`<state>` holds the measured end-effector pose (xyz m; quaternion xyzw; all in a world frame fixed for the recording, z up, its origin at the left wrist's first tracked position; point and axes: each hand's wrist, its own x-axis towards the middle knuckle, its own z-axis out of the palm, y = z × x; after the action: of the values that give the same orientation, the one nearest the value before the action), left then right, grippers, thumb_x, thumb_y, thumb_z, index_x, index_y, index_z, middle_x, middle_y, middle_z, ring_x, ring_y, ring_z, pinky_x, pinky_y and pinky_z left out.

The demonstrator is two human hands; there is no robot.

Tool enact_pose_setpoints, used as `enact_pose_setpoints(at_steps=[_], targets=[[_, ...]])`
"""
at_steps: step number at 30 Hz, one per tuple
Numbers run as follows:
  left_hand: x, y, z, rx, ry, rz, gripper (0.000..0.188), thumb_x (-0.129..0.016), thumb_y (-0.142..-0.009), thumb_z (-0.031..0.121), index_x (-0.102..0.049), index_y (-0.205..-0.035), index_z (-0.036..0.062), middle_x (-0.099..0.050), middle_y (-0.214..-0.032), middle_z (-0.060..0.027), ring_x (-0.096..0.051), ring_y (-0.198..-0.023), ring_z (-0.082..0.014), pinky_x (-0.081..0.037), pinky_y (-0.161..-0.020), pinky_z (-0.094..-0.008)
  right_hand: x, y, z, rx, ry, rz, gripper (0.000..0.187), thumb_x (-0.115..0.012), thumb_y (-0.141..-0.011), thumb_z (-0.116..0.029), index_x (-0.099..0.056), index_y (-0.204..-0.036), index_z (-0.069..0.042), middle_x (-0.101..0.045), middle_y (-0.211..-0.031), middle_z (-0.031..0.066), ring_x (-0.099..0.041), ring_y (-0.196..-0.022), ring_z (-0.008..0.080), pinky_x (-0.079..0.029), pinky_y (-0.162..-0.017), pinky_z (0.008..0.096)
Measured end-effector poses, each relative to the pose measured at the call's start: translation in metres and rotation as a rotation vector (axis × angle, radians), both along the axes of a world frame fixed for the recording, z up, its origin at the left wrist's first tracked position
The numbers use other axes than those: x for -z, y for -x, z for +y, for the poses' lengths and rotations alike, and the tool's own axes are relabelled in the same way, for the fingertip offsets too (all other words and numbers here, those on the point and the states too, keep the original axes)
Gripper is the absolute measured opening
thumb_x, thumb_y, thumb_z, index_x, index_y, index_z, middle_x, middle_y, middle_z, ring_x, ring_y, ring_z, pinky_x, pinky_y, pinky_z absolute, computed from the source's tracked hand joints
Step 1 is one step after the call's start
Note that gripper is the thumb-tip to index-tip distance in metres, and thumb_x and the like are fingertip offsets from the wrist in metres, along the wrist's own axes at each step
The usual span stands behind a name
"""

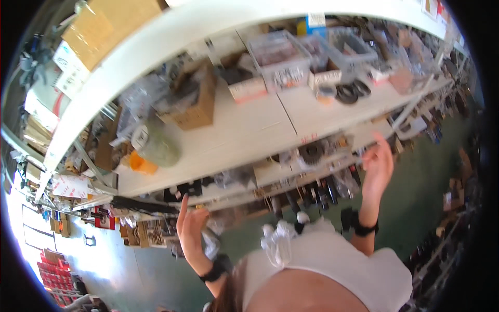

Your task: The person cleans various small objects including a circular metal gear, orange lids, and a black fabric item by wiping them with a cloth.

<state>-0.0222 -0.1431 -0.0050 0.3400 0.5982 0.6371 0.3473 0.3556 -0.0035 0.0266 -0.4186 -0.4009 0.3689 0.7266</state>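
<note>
Hovering: left hand (191, 229), right hand (378, 166) | fingers apart | white shelf (249, 127), blurred red lettering (309, 138)

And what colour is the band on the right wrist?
The right wristband is black, shown best in the head view.

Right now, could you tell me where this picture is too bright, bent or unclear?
Head view: glare washes out part of the floor, lower left. Head view: the white shelf beam bows into an arch; corners are black. Head view: a clear plastic box, upper centre, looks soft, its label unreadable.
</note>
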Motion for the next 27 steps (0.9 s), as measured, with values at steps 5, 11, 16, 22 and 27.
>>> enact_pose_setpoints(at_steps=[5,11,16,22,27], targets=[[-0.057,0.061,-0.099,-0.254,-1.082,-0.328,0.071,-0.037,-0.089,0.046,-0.011,-0.138,0.0012,-0.054,-0.075,-0.0079,-0.045,-0.063,-0.0147,-0.043,-0.074,-0.0277,-0.045,-0.061,-0.016,0.189,-0.472,0.826,0.053,-0.037,-0.092,-0.029,-0.020,-0.137,-0.007,-0.054,-0.081,0.0049,-0.045,-0.064,0.0125,-0.040,-0.072,0.0262],[-0.166,0.001,-0.084,0.596,-0.966,-0.271,0.057,-0.032,-0.093,0.042,-0.024,-0.128,-0.0015,-0.050,-0.044,-0.0012,-0.051,-0.042,-0.0132,-0.047,-0.071,-0.0371,-0.014,-0.070,-0.012,-1.343,-0.393,0.182,0.082,-0.030,-0.082,-0.065,-0.029,-0.131,0.001,-0.040,-0.042,0.0009,-0.033,-0.032,0.0112,-0.039,-0.040,0.0243],[-0.132,-0.059,-0.065,0.933,-0.683,-0.184,0.045,-0.033,-0.093,0.040,-0.039,-0.111,-0.0013,-0.054,-0.050,-0.0026,-0.054,-0.045,-0.0141,-0.049,-0.066,-0.0354,0.013,-0.064,-0.016,-1.582,-0.582,0.431,0.102,-0.037,-0.074,-0.071,-0.016,-0.133,0.009,-0.039,-0.051,-0.0010,-0.033,-0.038,0.0088,-0.044,-0.045,0.0312],[-0.133,-0.069,-0.068,1.236,-0.564,0.000,0.044,-0.035,-0.092,0.038,-0.057,-0.089,-0.0010,-0.060,-0.058,-0.0042,-0.057,-0.049,-0.0152,-0.051,-0.060,-0.0334,-0.016,-0.090,0.013,-1.676,-0.504,0.368,0.078,-0.048,-0.077,-0.061,-0.052,-0.104,0.012,-0.040,-0.046,0.0012,-0.037,-0.036,0.0126,-0.042,-0.038,0.0305],[-0.037,-0.129,0.012,-0.016,-0.024,-0.176,0.024,-0.042,-0.091,0.021,-0.056,-0.087,0.0028,-0.053,-0.064,-0.0019,-0.050,-0.062,-0.0131,-0.043,-0.063,-0.0279,0.037,-0.031,0.012,-0.041,0.023,0.425,0.025,-0.046,-0.088,-0.023,-0.057,-0.088,-0.001,-0.039,-0.054,-0.0011,-0.039,-0.049,0.0122,-0.040,-0.056,0.0259]])
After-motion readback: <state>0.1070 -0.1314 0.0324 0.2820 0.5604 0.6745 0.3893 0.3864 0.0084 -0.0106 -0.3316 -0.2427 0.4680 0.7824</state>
